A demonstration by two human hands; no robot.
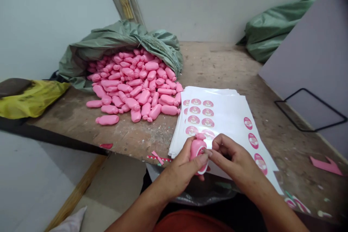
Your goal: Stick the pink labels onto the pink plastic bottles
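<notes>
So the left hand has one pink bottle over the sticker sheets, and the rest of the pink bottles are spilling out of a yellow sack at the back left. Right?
Not quite: the sack spilling the pile of pink bottles is green, as the head view shows; the yellow thing is separate, at the far left. The left hand does hold one pink bottle over the sticker sheets.

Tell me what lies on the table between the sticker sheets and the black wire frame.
In the head view, only bare, worn table separates the sticker sheets from the black wire frame.
</notes>
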